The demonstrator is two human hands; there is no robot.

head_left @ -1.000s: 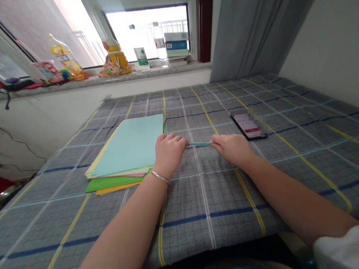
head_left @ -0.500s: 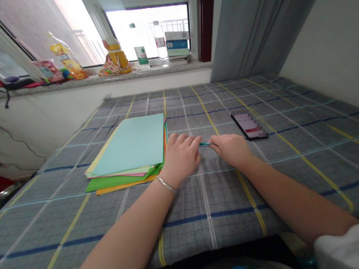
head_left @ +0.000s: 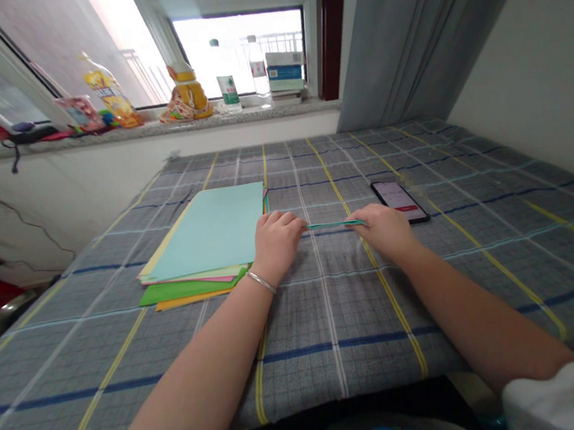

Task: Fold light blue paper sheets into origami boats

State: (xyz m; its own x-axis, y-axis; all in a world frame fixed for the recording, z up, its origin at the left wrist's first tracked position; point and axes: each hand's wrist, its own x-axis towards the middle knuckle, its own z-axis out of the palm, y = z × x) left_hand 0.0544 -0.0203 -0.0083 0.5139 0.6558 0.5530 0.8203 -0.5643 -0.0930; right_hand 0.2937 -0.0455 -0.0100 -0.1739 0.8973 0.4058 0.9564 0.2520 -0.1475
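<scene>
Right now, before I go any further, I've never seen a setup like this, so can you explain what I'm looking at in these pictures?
There's no machine here, just a person's two bare hands. Every picture comes from one camera worn on the head, looking forward and down. The left hand and right hand each grip one end of a thin blue-green strip; it may be folded paper, but I can't be sure. Beneath is a gray plaid cloth. On it lie a stack of colored sheets, by the left hand, and a phone, just past the right.
</scene>
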